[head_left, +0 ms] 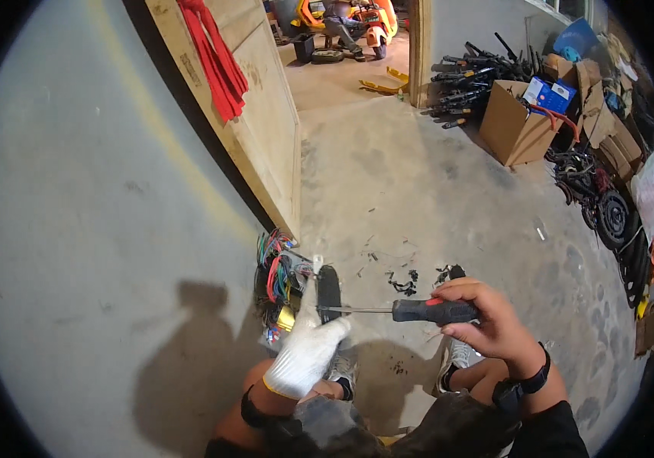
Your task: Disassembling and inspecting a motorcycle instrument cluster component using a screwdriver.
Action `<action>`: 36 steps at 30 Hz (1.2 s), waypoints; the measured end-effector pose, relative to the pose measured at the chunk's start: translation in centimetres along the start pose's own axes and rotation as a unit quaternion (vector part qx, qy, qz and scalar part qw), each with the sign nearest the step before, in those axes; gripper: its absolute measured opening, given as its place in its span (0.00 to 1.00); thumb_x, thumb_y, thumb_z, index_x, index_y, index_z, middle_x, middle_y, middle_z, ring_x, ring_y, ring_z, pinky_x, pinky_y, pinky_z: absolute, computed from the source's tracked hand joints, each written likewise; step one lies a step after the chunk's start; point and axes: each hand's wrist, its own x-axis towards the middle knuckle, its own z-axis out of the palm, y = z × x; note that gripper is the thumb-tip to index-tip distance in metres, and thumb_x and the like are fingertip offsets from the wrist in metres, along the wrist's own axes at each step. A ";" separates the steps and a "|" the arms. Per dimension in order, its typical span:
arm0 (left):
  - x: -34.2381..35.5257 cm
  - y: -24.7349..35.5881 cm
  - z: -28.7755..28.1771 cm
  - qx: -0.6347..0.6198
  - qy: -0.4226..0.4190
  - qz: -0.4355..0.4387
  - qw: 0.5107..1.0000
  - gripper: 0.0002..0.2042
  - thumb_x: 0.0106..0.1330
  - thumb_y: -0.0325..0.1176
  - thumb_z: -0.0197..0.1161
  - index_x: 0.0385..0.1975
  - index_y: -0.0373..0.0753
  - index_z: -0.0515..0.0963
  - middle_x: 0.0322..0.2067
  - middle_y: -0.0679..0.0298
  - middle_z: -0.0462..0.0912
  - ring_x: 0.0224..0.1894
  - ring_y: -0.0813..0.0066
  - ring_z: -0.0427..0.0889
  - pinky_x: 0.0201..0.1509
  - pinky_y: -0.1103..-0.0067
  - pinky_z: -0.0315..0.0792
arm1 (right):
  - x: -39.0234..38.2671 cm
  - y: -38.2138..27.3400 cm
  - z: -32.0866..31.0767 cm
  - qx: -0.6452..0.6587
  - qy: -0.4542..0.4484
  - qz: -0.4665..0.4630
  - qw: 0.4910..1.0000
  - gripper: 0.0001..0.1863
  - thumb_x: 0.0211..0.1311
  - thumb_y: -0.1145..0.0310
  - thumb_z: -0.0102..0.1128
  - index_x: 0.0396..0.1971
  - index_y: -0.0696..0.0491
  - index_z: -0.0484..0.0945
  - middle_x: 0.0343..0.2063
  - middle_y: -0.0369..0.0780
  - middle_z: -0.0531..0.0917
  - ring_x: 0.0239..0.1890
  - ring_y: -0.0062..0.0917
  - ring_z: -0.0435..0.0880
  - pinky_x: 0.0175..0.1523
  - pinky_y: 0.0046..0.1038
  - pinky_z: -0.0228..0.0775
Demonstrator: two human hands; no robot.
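Observation:
My right hand [487, 313] is closed round the black handle of a screwdriver [426, 310], with a red patch near the thumb. Its metal shaft points left, and the tip meets the fingers of my left hand [311, 347], which wears a white knitted glove. Those fingers are closed together, pointing away from me. A small white piece [318, 264] shows at their far end; whether it is a connector, I cannot tell. Close to the glove's left lies a tangled bundle of coloured wires [275, 271], with a yellow piece [286, 318] beneath.
Black scraps [403, 284] litter the concrete floor between my shoes. An open wooden door [266, 99] with red cloth [216, 61] stands by the grey wall. A cardboard box [514, 126], black parts [472, 80] and a heap of other items line the right. An orange scooter [376, 23] stands beyond the doorway.

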 end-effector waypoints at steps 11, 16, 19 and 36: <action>-1.2 0.0 1.0 0.030 0.019 -0.035 0.999 0.39 0.64 0.19 0.57 0.75 0.44 0.50 0.49 0.62 0.76 0.42 0.77 0.78 0.40 0.78 0.79 | -0.5 -1.4 -0.6 0.149 0.014 0.210 0.966 0.15 0.65 0.68 0.68 0.47 0.61 0.79 0.36 0.42 0.88 0.32 0.25 0.90 0.38 0.25 0.82; -0.8 -1.5 0.3 0.101 0.024 0.068 0.992 0.42 0.64 0.19 0.57 0.77 0.43 0.43 0.49 0.61 0.75 0.43 0.77 0.77 0.41 0.78 0.79 | -0.7 -1.3 -0.7 0.196 0.009 0.304 0.932 0.14 0.68 0.68 0.64 0.47 0.62 0.76 0.33 0.43 0.86 0.30 0.26 0.89 0.37 0.27 0.82; -0.3 -1.4 0.5 0.140 0.031 0.088 0.986 0.41 0.65 0.20 0.57 0.77 0.42 0.45 0.47 0.61 0.76 0.43 0.77 0.77 0.42 0.78 0.79 | -1.4 -0.1 -0.5 0.220 0.021 0.257 0.941 0.19 0.67 0.70 0.65 0.52 0.60 0.71 0.45 0.47 0.81 0.42 0.28 0.86 0.47 0.29 0.80; -1.2 -1.9 0.4 0.075 -0.008 0.059 0.995 0.33 0.64 0.19 0.57 0.70 0.39 0.58 0.50 0.65 0.76 0.45 0.78 0.76 0.44 0.78 0.79 | -2.1 -0.2 -0.2 -0.003 0.113 -0.004 0.994 0.23 0.50 0.72 0.79 0.46 0.57 0.80 0.45 0.44 0.85 0.43 0.30 0.86 0.48 0.30 0.81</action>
